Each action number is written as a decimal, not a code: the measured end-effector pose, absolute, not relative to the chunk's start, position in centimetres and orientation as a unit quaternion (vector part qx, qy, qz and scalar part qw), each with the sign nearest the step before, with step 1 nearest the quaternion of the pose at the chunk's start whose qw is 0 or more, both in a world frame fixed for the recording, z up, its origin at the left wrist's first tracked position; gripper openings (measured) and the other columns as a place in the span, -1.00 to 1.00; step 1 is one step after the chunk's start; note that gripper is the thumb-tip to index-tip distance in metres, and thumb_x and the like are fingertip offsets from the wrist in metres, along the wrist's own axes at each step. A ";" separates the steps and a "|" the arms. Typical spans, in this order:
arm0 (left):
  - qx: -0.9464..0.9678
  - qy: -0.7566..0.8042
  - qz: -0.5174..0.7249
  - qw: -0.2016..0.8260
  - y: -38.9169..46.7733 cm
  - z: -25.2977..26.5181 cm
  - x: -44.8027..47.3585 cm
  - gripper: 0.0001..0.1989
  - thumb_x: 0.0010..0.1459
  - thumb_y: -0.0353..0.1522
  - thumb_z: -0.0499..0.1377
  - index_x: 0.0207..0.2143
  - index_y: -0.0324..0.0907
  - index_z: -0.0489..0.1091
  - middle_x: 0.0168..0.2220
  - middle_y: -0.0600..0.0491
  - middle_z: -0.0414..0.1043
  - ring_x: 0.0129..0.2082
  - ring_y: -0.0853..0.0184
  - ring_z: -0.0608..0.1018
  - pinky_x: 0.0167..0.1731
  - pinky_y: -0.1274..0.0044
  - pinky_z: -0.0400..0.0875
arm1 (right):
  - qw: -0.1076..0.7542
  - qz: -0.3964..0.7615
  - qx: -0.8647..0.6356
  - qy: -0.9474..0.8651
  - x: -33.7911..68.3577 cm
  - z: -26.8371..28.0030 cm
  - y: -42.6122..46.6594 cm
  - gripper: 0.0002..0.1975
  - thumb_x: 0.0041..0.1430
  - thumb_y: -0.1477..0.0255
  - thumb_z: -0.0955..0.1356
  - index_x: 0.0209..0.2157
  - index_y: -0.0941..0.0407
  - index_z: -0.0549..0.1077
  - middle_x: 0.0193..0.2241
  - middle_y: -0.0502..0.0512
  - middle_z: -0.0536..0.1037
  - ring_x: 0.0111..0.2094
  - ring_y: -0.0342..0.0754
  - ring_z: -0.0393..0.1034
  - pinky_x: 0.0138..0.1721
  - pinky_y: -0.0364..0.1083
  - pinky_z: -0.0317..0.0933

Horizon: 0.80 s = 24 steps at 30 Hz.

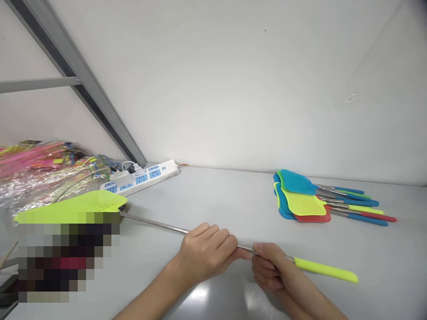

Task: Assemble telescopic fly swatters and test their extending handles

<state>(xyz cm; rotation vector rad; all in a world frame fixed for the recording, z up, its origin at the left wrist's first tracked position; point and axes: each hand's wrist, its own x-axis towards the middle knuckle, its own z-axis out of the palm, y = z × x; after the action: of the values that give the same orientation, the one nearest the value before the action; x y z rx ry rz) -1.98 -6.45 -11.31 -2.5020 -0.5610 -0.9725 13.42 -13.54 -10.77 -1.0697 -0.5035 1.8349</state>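
A yellow-green fly swatter (90, 202) with a long metal telescopic shaft stretches across the table in front of me. My left hand (210, 249) is closed around the middle of the shaft. Closer to the yellow-green grip, my right hand (273, 269) is wrapped round the same shaft, a short gap from the left one. The grip sticks out to the right, and the perforated head is at the far left. Several more fly swatters (305, 206), in blue, yellow-green and red, lie piled at the right, beyond my right hand, their grips pointing right.
A white power strip (148, 178) with plugs and cables lies on the grey table (216, 195) at the left. Behind the swatter head sits a heap of clear plastic-wrapped items (50, 178). A metal frame post (90, 80) slants along the wall; a lower-left patch is pixelated.
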 end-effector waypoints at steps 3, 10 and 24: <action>-0.896 -0.199 -0.343 0.200 -6.3 -11.2 -2.2 -0.70 -0.02 -0.28 0.14 -0.68 -0.18 0.13 -0.73 0.21 0.04 -0.68 0.46 0.07 -0.65 0.54 -0.07 | 0.462 0.743 -0.437 -0.207 13.5 -10.7 -13.6 -0.58 -0.05 0.25 0.30 -0.72 0.11 -0.01 -0.75 -0.18 -0.14 -0.69 -0.27 -0.36 -0.63 -0.15 -0.40; -0.895 -0.194 -0.344 0.208 -5.9 -10.8 -2.8 -0.66 -0.01 -0.20 0.12 -0.68 -0.18 0.14 -0.74 0.21 0.05 -0.68 0.46 0.08 -0.65 0.55 -0.05 | 0.460 0.749 -0.429 -0.209 13.9 -10.9 -13.6 -0.58 -0.05 0.23 0.30 -0.72 0.12 0.01 -0.75 -0.18 -0.13 -0.69 -0.27 -0.34 -0.64 -0.16 -0.38; -0.895 -0.186 -0.342 0.216 -5.5 -10.9 -3.5 -0.65 -0.02 -0.17 0.13 -0.68 -0.18 0.13 -0.74 0.21 0.06 -0.68 0.47 0.08 -0.64 0.54 -0.05 | 0.467 0.745 -0.422 -0.220 14.1 -11.2 -13.5 -0.58 -0.05 0.23 0.30 -0.72 0.12 0.01 -0.74 -0.17 -0.12 -0.69 -0.27 -0.34 -0.63 -0.15 -0.38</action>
<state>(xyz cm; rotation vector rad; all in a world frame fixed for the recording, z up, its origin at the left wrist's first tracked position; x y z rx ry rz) -3.47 -5.51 -10.88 -2.4810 -0.5147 -0.9488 14.08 -13.50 -11.19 -1.0368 -0.5402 1.8284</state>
